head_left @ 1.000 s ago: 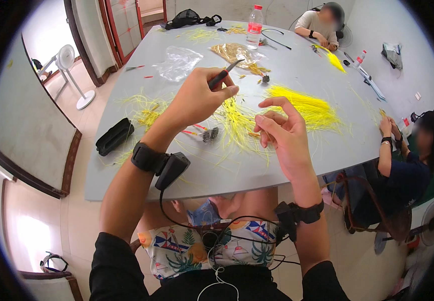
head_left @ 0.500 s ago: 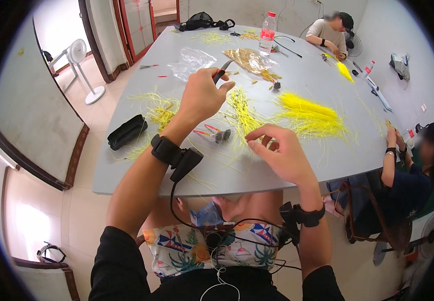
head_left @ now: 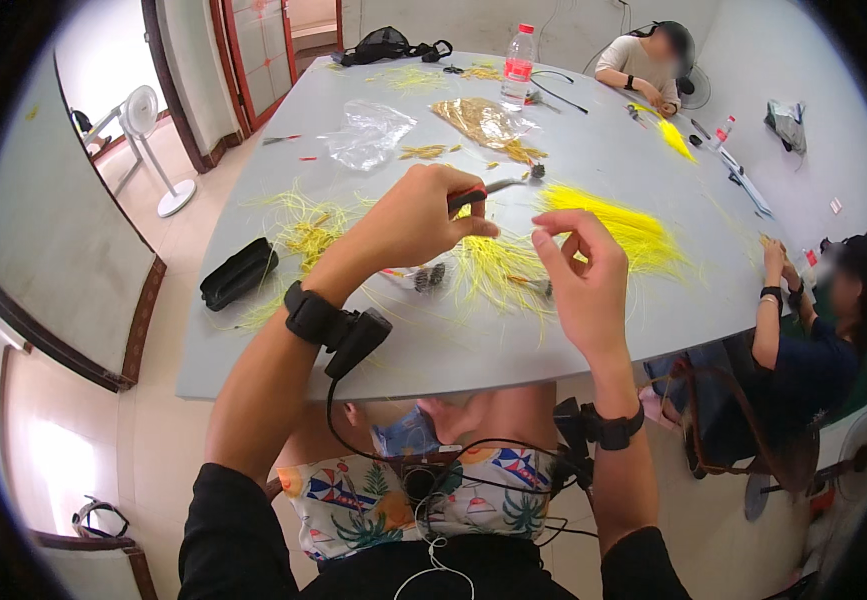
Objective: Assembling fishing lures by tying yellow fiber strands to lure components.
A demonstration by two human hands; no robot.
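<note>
My left hand (head_left: 433,210) is closed round a hand tool (head_left: 473,196) with a red-and-black handle and a slim metal tip pointing right. Facing it, my right hand (head_left: 590,275) is raised with curled fingers, thumb and forefinger close together; anything between them is too fine to make out. Beneath and between the hands spreads a loose pile of yellow-green strands (head_left: 493,265). A thick bright yellow bundle of fibres (head_left: 633,225) lies just beyond my right hand. Small dark-tufted pieces (head_left: 429,278) with red ends rest beside my left wrist.
An open black case (head_left: 240,273) and tangled yellow strands (head_left: 308,235) lie left. Farther off are a clear plastic bag (head_left: 368,135), a bag of tan pieces (head_left: 473,118) and a water bottle (head_left: 518,70). Two people sit along the right side of the grey table (head_left: 353,365).
My left hand has moved right and slightly down; its tool now points right rather than up. My right hand has risen and moved a little right, closer to the tool.
</note>
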